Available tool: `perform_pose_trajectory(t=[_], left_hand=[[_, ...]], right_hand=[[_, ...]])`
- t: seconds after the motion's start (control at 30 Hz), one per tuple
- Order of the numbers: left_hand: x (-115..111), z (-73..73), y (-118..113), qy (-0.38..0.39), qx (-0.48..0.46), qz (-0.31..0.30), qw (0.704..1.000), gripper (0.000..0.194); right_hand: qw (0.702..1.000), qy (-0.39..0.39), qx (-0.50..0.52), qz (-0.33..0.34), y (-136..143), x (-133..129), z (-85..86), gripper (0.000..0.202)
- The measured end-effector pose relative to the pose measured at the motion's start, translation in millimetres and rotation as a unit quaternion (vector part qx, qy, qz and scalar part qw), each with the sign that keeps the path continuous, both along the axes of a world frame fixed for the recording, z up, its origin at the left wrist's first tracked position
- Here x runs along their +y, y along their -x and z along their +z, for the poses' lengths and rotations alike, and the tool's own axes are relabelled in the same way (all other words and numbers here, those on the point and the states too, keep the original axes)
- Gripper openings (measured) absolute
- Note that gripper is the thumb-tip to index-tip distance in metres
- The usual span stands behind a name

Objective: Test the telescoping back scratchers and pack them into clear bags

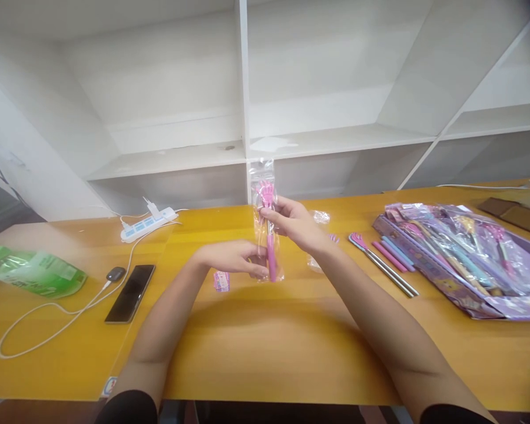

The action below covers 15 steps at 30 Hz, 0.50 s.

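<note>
A pink back scratcher [271, 250] with a hand-shaped head and a metal shaft stands upright inside a clear plastic bag [262, 171]. My right hand [298, 221] pinches it from the right, just below the pink head. Lower down, my left hand [241, 259] is closed on the bag's left side near the handle. A small purple printed card [221, 281] lies on the table below my left hand. Crumpled clear plastic [320, 217] rests behind my right wrist, partly hidden by it.
Metal-shafted scratchers [384, 266] and pink and blue handle tubes [395, 256] lie right of my arm. Farther right, a purple display box [472, 306] holds several bagged scratchers. At left are a phone [130, 294], a green bottle [39, 274] and a power strip [148, 225]. White shelves [309, 141] stand behind.
</note>
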<state>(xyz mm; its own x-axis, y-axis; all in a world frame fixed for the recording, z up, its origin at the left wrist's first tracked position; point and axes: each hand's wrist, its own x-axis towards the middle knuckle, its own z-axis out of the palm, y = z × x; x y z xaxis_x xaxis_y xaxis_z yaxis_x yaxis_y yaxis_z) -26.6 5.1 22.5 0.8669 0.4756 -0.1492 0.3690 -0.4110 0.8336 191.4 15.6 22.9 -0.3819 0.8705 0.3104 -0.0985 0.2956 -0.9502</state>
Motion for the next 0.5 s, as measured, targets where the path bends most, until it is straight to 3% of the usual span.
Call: perform_pose_trajectory(t=[0.03, 0.13, 0.27, 0.37, 0.5], left_hand=[[6, -4.3, 2, 0.020, 0.017, -0.006, 1.000, 0.034], [28, -14.2, 12, 0.006, -0.058, 0.143, 0.988, 0.047], [48, -18.1, 22, -0.069, -0.293, 0.305, 0.904, 0.058], [50, -15.6, 23, -0.162, -0.369, 0.338, 0.851, 0.065], [40, -8.9, 24, -0.279, -0.337, 0.329, 0.837, 0.034]], right_hand=[[1.000, -0.004, -0.007, -0.002, 1, 1, -1.1, 0.043], [0.999, -0.010, -0.036, 0.014, 5, 8, -8.1, 0.044], [0.996, -0.003, -0.072, 0.052, 9, 18, -21.2, 0.041], [0.991, 0.009, -0.107, 0.086, 12, 23, -29.4, 0.038], [0.983, 0.004, -0.122, 0.135, 15, 25, -34.1, 0.035]])
